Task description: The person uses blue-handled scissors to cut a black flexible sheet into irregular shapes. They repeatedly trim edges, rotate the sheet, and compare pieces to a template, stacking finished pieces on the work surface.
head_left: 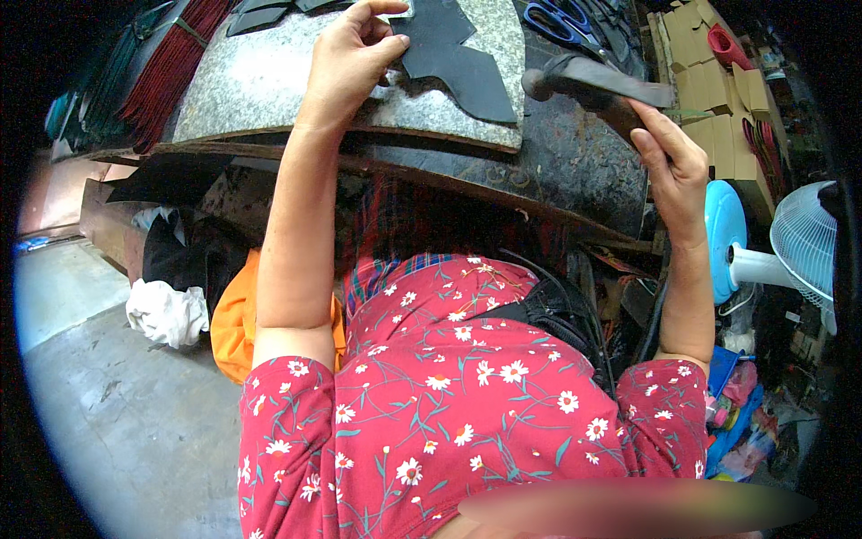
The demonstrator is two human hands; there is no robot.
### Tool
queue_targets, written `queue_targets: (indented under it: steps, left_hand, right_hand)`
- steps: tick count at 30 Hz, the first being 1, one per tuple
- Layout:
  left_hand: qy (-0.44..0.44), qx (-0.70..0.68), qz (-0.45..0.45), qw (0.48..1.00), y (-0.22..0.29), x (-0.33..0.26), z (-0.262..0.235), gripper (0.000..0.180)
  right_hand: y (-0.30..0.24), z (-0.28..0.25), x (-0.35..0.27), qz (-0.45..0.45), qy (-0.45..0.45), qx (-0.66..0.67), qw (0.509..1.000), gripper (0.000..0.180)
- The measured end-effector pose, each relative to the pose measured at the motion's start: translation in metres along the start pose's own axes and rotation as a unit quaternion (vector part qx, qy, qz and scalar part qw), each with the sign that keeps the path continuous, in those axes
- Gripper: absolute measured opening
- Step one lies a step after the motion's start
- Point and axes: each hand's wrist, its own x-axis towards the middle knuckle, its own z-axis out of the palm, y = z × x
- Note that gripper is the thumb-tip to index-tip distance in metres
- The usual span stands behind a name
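Note:
My left hand (355, 58) is curled at the left edge of a flat black cut piece (458, 72), its thumb and forefinger on that edge. Beneath the piece lies a speckled grey stone slab (260, 85). To the right, my right hand (672, 166) grips a hammer by its handle, fingers wrapped round it. The dark hammer head (593, 81) is raised past the slab's right edge, apart from the black piece. Its rounded face points left, toward the slab. Blue-handled scissors (561, 22) lie behind the hammer.
Bundled dark red strips (175, 67) lie left of the slab, and more black pieces (260, 16) lie at its far edge. A dark worktable (575, 171) carries the slab. Cardboard (709, 144) and a blue-and-white fan (725, 242) stand at right. White cloth (168, 313) lies low at left.

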Motion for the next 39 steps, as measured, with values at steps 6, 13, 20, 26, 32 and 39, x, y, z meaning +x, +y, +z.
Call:
queue_targets:
  steps: [6,13,20,26,32,39]
  left_hand:
    - [-0.014,0.024,-0.009,1.000,0.001,-0.001,0.002,0.039]
    - [-0.011,0.163,0.085,0.983,0.000,0.003,0.007,0.038]
    - [-0.063,0.012,-0.056,0.996,0.007,-0.003,0.006,0.040]
    - [-0.008,0.224,0.118,0.968,0.005,0.003,0.008,0.037]
    - [-0.012,0.224,0.132,0.965,-0.001,0.003,0.006,0.036]
    - [-0.013,0.204,0.125,0.971,-0.002,0.005,0.007,0.035]
  right_hand:
    - [0.002,0.016,-0.003,0.025,-0.110,-0.014,0.993,0.034]
    - [-0.020,0.040,0.031,0.021,-0.030,0.078,0.996,0.032]
    - [-0.017,0.035,0.038,0.008,-0.097,-0.072,0.993,0.031]
    - [-0.019,0.050,0.029,-0.014,-0.103,0.032,0.994,0.032]
    - [-0.024,0.041,0.044,-0.015,-0.037,0.042,0.998,0.033]
    - [-0.016,0.073,0.035,-0.021,-0.088,-0.044,0.995,0.030]
